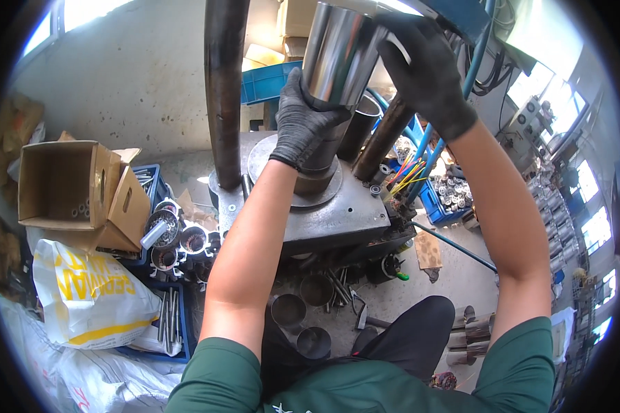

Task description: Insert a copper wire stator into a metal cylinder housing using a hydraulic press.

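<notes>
A shiny metal cylinder [334,58] stands slightly tilted above the round base of a press [306,241]. My left hand [304,125], in a dark grey knitted glove, is closed round its lower end, thumb up along its left side. My right hand [430,79], gloved alike, reaches the cylinder's upper right side, thumb and fingers curved against its edge; the contact of the fingertips is partly hidden. Beneath the cylinder, a round metal fixture [315,182] sits on the press table. Just right of it stands a dark hollow tube [360,131].
Dark steel columns [226,96] rise beside the work. Left are an open cardboard box [62,182], a white and yellow sack [93,296] and metal castings [193,237]. A blue bin of small parts [451,193] stands right, near coloured cables [410,172]. Metal rings [289,311] lie below.
</notes>
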A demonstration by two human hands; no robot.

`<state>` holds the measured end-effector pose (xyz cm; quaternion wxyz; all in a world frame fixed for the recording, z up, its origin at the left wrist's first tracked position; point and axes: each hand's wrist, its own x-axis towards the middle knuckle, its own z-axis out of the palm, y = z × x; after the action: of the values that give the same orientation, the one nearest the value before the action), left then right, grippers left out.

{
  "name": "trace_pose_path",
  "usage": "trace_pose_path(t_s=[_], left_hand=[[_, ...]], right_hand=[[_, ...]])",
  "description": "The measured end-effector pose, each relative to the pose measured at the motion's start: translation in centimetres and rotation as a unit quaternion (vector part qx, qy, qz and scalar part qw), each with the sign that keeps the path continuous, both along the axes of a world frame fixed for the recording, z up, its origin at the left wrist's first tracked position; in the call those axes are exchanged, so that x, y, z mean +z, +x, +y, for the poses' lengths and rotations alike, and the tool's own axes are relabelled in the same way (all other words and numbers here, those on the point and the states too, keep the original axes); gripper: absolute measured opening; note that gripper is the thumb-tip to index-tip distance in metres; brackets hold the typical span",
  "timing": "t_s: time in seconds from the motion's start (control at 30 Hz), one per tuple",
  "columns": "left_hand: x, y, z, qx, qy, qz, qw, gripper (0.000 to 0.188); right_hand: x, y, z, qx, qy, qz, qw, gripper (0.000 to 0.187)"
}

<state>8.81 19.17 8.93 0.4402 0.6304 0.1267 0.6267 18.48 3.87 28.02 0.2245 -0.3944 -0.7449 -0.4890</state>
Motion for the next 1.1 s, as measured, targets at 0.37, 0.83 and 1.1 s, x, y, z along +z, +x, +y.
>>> trace_pose_path(t_s=[0.37, 0.83, 1.1], left_hand=[[-2.4, -3.3, -2.1, 0.059, -0.013, 0.1, 0.993, 0.123], [-9.8, -2.3, -8.7, 0.198, -0.1, 0.28, 0.934, 0.105], [-11.6, -2.1, -6.5, 0.166, -0.08, 0.253, 0.95, 0.086]], right_hand=[[-8.8, 10.6, -32.7, -0.363, -0.663, 0.21, 0.62, 0.055], [-18.6, 6.1, -42.1, -0.364, -0.6, 0.337, 0.627, 0.026], [-20.0, 3.6, -42.8, -0.411, -0.527, 0.359, 0.651, 0.022]])
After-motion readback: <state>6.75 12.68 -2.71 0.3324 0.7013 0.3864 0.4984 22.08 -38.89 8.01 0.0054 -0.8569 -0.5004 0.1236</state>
